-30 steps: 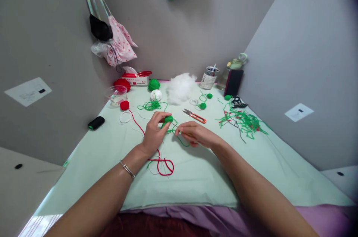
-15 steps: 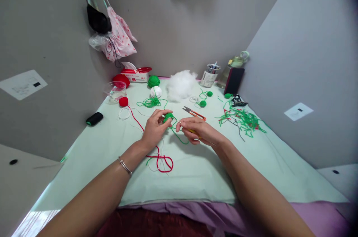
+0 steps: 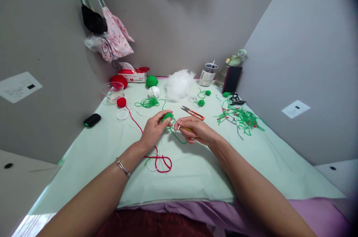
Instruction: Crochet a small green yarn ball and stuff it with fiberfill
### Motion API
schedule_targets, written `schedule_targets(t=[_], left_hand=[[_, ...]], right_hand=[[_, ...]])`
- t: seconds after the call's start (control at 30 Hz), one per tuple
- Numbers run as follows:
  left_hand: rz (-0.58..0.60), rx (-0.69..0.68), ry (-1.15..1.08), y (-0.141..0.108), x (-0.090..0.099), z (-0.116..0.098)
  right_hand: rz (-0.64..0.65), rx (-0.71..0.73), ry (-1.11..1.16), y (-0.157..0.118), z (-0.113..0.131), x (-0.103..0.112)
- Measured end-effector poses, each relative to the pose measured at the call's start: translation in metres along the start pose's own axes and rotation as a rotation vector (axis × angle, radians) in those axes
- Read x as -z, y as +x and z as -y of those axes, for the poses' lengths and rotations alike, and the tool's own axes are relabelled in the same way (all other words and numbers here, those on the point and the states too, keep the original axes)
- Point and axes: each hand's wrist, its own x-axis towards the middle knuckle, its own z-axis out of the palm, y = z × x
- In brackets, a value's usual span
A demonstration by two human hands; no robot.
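Near the middle of the table, my left hand (image 3: 153, 128) is closed on a small green crocheted piece (image 3: 167, 116), held between thumb and fingers. My right hand (image 3: 195, 130) grips a crochet hook with a yellow handle (image 3: 189, 129), and its thin metal tip reaches to the green piece. Green yarn (image 3: 179, 139) hangs from the piece and curves over the table below the hands. Just beyond my right hand lie orange-handled thread snips (image 3: 192, 112). A loop of red yarn (image 3: 163, 164) rests in front of my left hand.
White stuffing (image 3: 180, 84), a green ball (image 3: 151, 81), a tissue box (image 3: 134, 75), a pen can (image 3: 208, 74) and a phone (image 3: 232, 80) stand along the back. Green scraps (image 3: 246, 119) lie right; a black spool (image 3: 92, 120) lies left on the pale table cover (image 3: 201, 181).
The whole view has shifted slightly, so most things appear a little further left. My right hand and the hook have moved slightly closer to the green piece.
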Motion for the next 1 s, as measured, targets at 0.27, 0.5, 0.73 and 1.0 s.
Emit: schedule_targets(t=[0.27, 0.5, 0.73, 1.0], left_hand=[[-0.007, 0.029, 0.018, 0.004, -0.003, 0.008], [-0.001, 0.023, 0.027, 0.007, -0.003, 0.008], [-0.101, -0.082, 0.076, 0.003, -0.005, 0.003], [-0.257, -0.093, -0.054, 0.021, 0.022, -0.003]], right_hand=[[-0.083, 0.045, -0.1, 0.005, -0.002, -0.011], [-0.28, 0.22, -0.287, -0.006, -0.007, -0.041], [-0.101, 0.113, -0.151, 0.002, -0.006, -0.032], [0.478, -0.101, -0.119, -0.018, 0.01, -0.038]])
